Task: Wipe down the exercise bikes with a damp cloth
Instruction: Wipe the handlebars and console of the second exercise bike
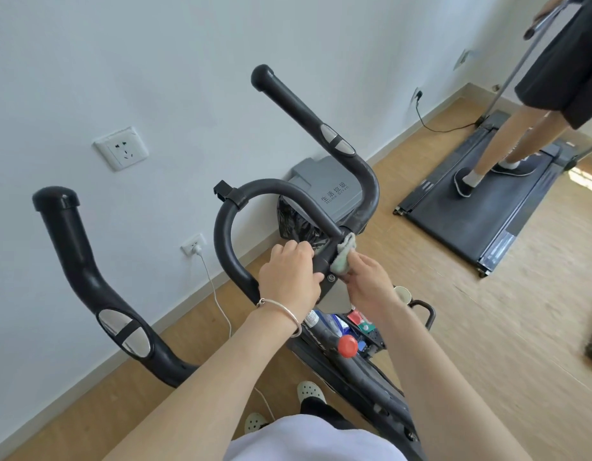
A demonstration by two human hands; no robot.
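Observation:
A black exercise bike's handlebar (226, 227) fills the middle of the view, with two upright grips carrying silver pulse sensors. My left hand (289, 274) is wrapped around the centre of the bar where the loop meets the stem. Beside it, my right hand (371, 281) presses a pale green cloth (342, 257) against the right side of the same joint. A red knob (347, 346) sits on the bike frame below my hands.
A grey lidded bin (324, 184) with a black liner stands against the white wall behind the bike. At the right, another person walks on a black treadmill (480, 207). A white cable (218, 301) runs from a wall socket across the wooden floor.

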